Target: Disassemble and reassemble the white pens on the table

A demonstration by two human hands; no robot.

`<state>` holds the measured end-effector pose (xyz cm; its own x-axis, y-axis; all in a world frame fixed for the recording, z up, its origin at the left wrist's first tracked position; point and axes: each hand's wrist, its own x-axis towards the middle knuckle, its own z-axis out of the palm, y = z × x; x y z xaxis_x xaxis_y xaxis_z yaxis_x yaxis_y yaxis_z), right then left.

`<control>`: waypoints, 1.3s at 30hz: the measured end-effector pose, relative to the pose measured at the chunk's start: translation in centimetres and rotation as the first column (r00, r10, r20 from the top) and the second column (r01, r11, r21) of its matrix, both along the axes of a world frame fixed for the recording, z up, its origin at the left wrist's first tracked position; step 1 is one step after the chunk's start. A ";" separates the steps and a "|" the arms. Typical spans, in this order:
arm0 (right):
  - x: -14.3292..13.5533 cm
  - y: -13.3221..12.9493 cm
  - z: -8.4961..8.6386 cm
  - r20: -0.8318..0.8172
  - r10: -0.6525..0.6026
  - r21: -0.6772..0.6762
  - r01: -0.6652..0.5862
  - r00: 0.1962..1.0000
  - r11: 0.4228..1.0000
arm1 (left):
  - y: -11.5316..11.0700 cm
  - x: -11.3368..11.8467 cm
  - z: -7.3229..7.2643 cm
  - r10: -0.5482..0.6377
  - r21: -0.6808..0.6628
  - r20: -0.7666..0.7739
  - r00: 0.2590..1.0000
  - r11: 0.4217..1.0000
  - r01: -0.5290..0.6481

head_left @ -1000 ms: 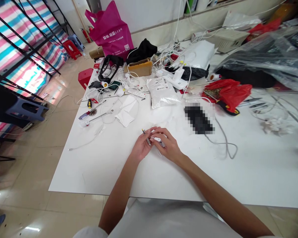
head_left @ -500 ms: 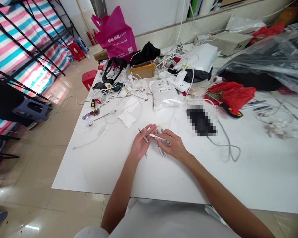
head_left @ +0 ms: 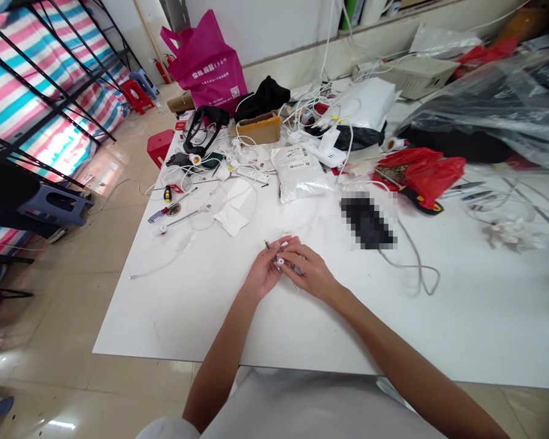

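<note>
My left hand [head_left: 264,273] is over the white table [head_left: 201,305], its fingers curled round a thin grey pen-like piece [head_left: 268,245] with a yellow tip. Against it, my right hand [head_left: 312,272] pinches a small white part [head_left: 280,261] with a round end, between the two palms. Several slim grey and white pieces [head_left: 295,267] lie under my right fingers, mostly hidden by them. The two hands touch or nearly touch.
Ahead lies a white plastic package [head_left: 301,174]. A folded white tissue [head_left: 231,219] and screwdrivers [head_left: 165,213] are at the left. A blurred black object [head_left: 368,222] with a grey cable is at the right, near a red bag [head_left: 439,174]. Tangled cables sit behind.
My hands have come closer together. The white piece in my right fingers has turned and now shows its round end. The slim pieces beneath are more covered, and the view has shifted slightly.
</note>
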<state>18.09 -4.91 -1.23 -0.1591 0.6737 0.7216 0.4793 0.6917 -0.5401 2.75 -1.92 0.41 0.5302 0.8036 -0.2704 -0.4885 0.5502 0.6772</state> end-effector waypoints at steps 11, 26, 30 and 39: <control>0.3 0.1 -0.1 -0.005 -0.038 -0.017 0.038 0.999 0.999 | -0.1 0.0 0.8 0.022 -0.027 -0.025 0.999 0.999 -0.023; 0.1 0.1 -0.4 -0.014 -0.037 -0.051 0.036 0.999 0.998 | 0.0 -0.3 0.8 0.035 -0.009 0.005 0.999 0.999 -0.035; 0.2 0.0 0.1 -0.107 -0.062 -0.055 0.057 0.992 0.997 | 0.0 -0.4 0.8 0.059 -0.012 0.008 0.998 0.998 -0.059; 0.6 0.5 1.4 -0.582 -0.333 -0.517 -0.022 0.742 0.856 | 0.4 -0.6 0.2 0.183 -0.052 -0.020 0.983 0.981 -0.184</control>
